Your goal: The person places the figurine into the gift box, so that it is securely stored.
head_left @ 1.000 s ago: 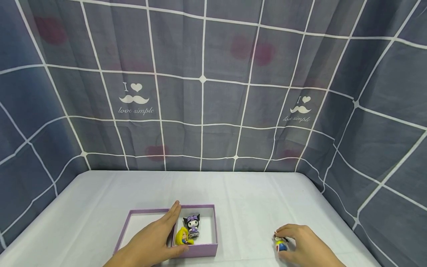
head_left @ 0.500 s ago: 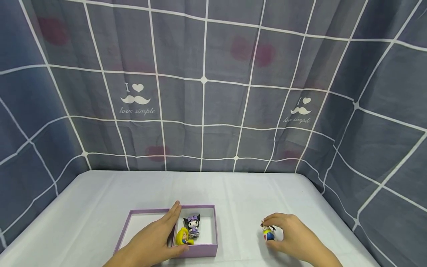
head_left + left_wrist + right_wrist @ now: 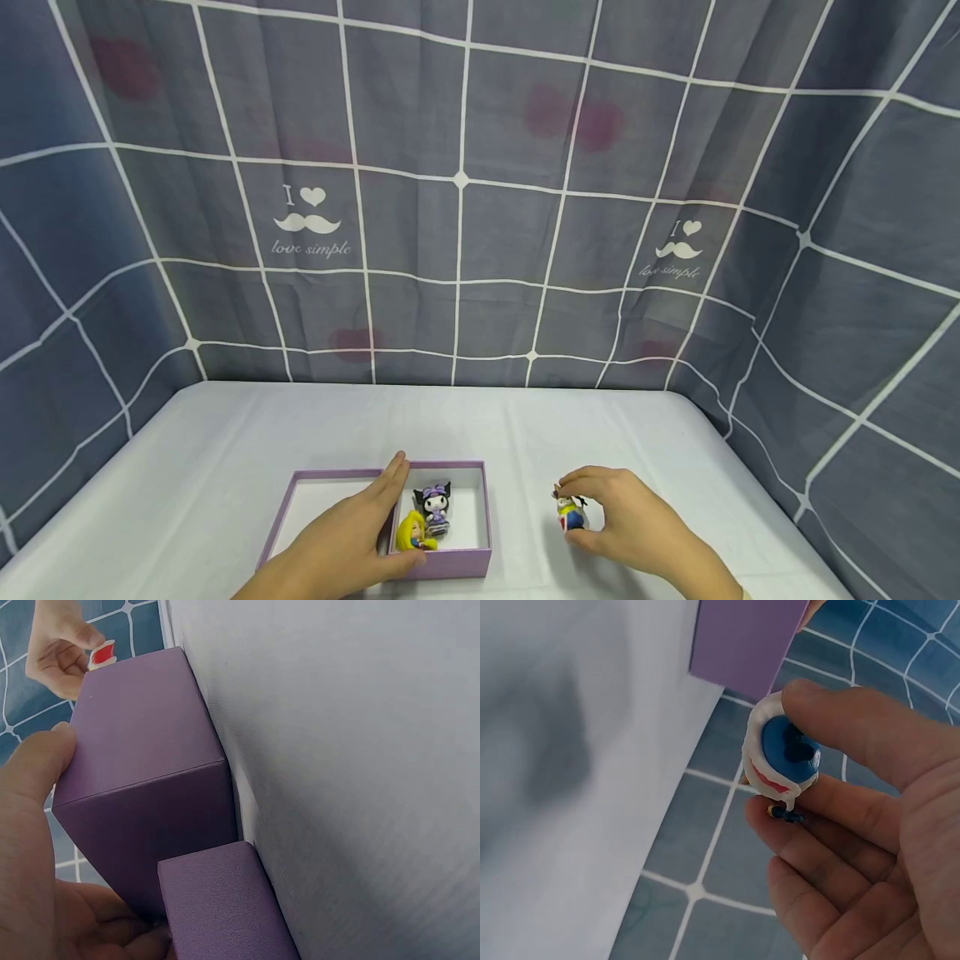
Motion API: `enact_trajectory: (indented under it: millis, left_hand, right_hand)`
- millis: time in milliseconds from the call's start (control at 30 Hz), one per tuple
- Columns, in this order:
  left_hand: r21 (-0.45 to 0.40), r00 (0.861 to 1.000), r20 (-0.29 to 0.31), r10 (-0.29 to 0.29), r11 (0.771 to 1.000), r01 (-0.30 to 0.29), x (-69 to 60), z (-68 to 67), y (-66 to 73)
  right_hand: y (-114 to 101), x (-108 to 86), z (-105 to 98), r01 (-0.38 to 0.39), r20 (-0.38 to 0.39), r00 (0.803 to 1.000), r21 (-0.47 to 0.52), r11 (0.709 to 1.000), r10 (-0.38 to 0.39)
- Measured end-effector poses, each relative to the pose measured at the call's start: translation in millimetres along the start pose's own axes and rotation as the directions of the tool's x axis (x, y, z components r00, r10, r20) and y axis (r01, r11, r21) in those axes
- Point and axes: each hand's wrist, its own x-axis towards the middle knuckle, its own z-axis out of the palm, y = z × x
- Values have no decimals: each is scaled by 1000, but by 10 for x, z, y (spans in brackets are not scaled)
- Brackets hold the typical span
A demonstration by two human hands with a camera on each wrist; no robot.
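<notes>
My right hand (image 3: 630, 521) pinches a small doll figurine (image 3: 573, 514) above the white table, to the right of the purple box. In the right wrist view the figurine (image 3: 784, 754) shows a blue and white underside with a red stripe, between thumb and fingers. My left hand (image 3: 348, 533) grips the purple box (image 3: 453, 565) at its left side, thumb on the front wall. Inside the box lie a yellow-haired figurine (image 3: 412, 532) and a black-and-purple figurine (image 3: 433, 504) with a white face. The left wrist view shows the box's walls (image 3: 142, 727) close up.
A shallower purple-rimmed tray or lid (image 3: 318, 477) lies against the box's left side, partly hidden by my left hand. A white cloth covers the table (image 3: 517, 425). Grey-blue curtains with white grid lines (image 3: 495, 225) stand behind and at both sides.
My right hand has lifted the figurine off the table and carried it left, towards the box. The left hand stays on the box, and the two figurines inside have not moved.
</notes>
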Motion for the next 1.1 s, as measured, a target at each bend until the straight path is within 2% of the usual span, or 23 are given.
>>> enact_trajectory:
  millis: [367,833,1100]
  left_hand:
    - [-1,1000,14,-24,1000,24,-1,-7,-2]
    - [-6,999,17,-29,1000,29,1,10,-4]
    - [-5,999,27,-31,1000,31,16,1,6]
  right_hand:
    - [-175,252,48,-1,10,1000,52,999,0]
    - [-335,516,156,78,-34,997,69,995,-76]
    - [-433,656,263,90,21,995,90,992,-92]
